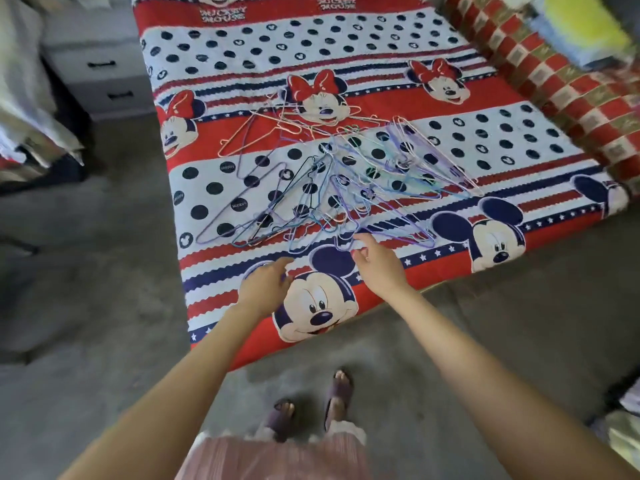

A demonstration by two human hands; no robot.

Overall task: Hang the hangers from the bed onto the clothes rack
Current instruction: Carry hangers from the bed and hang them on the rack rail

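Note:
A loose pile of several thin wire hangers [346, 174], purple, blue, black, pink and orange, lies tangled in the middle of the bed [433, 265], which has a red, white and navy cartoon-mouse cover. My right hand [375, 261] reaches over the bed's near edge, fingers relaxed, fingertips at the nearest purple and blue hangers. My left hand [266, 285] hovers over the cover a little to the left, fingers loosely curled, holding nothing. The clothes rack is out of view.
A grey drawer unit [100, 74] stands left of the bed. A red checked blanket [554, 84] is bunched along the bed's right side. Clothes hang at the far left [27, 109]. Grey floor [104, 306] surrounds the bed; my feet in purple slippers [311, 407] stand below.

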